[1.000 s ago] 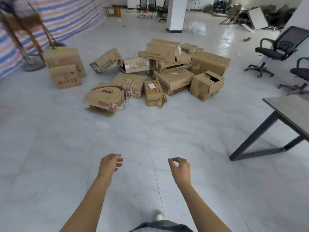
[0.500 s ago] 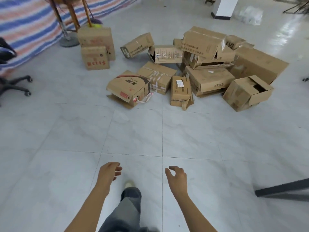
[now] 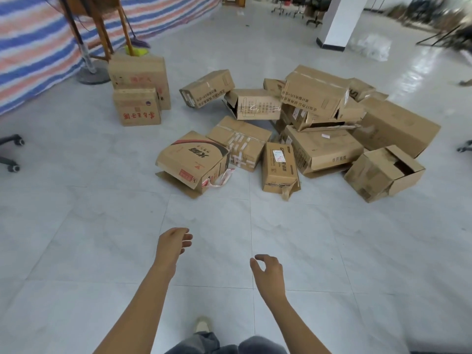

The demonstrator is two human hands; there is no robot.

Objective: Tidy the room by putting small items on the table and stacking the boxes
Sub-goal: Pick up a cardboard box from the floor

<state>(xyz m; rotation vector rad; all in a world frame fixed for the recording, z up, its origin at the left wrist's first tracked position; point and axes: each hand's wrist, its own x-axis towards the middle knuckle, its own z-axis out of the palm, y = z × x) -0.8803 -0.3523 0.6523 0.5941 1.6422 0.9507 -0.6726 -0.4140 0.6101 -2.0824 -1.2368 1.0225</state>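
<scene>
Several cardboard boxes lie scattered in a heap on the pale tiled floor ahead. Nearest me are a tilted box with a red and black print [image 3: 194,162] and a narrow box with a white label [image 3: 278,167]. An open-flapped box [image 3: 383,173] sits at the right of the heap. Two boxes [image 3: 138,93] stand apart at the left near the tarp. My left hand [image 3: 172,245] and my right hand [image 3: 269,273] hang over bare floor short of the heap, fingers loosely curled, holding nothing.
A striped tarp wall [image 3: 38,47] runs along the left, with a fan stand base [image 3: 92,74] and wooden legs in front. Chair castors [image 3: 14,154] show at the left edge. A white pillar [image 3: 341,21] stands far right. My shoe [image 3: 203,324] is on the floor below.
I have stepped closer to the heap and the view has swung left, so the boxes look larger and the table has left the frame. Both hands stay empty.
</scene>
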